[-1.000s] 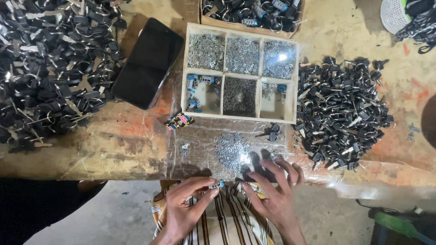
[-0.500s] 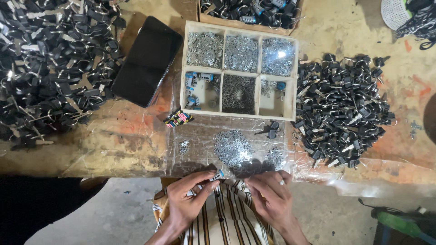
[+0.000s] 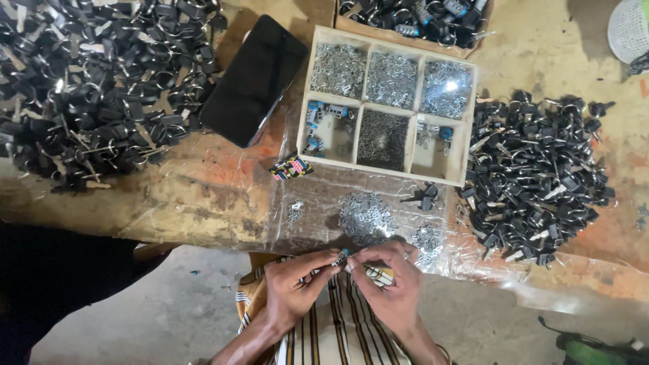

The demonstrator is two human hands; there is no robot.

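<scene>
My left hand (image 3: 295,284) and my right hand (image 3: 387,280) meet just below the table's front edge, above my striped lap. Between the fingertips of both sits a small blue and metal part (image 3: 341,257); its details are too small to make out. Just beyond the hands, on a clear plastic sheet (image 3: 318,196), lies a heap of small silver metal pieces (image 3: 366,215), with a smaller heap (image 3: 427,240) to its right. A wooden tray (image 3: 387,171) with six compartments holds more silver pieces and a few blue parts.
A large pile of black keys (image 3: 91,81) fills the table's left side, and another pile of black keys (image 3: 537,179) lies on the right. A dark phone (image 3: 253,78) rests left of the tray. A box of black parts (image 3: 412,17) stands behind. A small colourful wrapper (image 3: 291,166) lies near the tray.
My right hand has drawn back from the silver heap on the plastic sheet towards my lap and joined my left hand on the small part.
</scene>
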